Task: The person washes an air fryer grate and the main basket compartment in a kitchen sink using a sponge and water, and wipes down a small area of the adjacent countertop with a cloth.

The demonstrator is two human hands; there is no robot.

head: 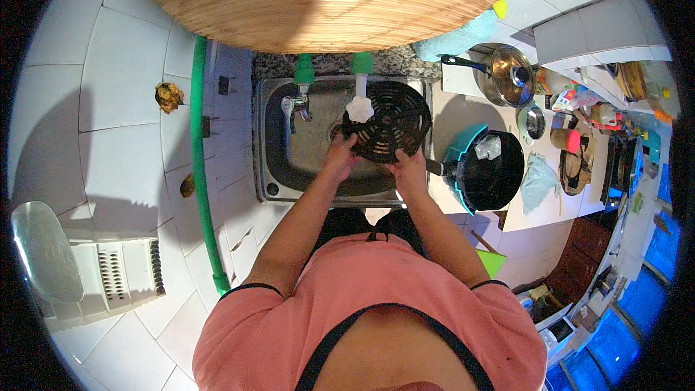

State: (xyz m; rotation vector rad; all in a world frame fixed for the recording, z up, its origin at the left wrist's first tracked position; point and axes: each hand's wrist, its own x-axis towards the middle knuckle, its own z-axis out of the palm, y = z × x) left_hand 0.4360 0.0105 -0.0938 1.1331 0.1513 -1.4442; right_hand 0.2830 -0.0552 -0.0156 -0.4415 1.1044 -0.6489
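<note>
Both my hands hold a round black slotted plate (pixel 386 130) over the stainless-steel sink (pixel 304 174). My left hand (pixel 342 158) grips its near left edge, and my right hand (pixel 407 169) has its near right edge. A white faucet with a scalloped white head (pixel 359 109) hangs over the plate and covers part of it. Farther left in the sink area is a metal tap (pixel 295 104). Whether water runs is too unclear to tell. Just right of my right hand stands a black air fryer basket (pixel 491 182) with teal trim and a handle, holding a crumpled clear piece.
A woven wooden shade (pixel 326 0) fills the top of the view. On the right counter are a lidded pan (pixel 507 76), a light blue cloth (pixel 539 182) and a red-lidded jar (pixel 566 140). A green pipe (pixel 200 163) runs along the tiled left wall.
</note>
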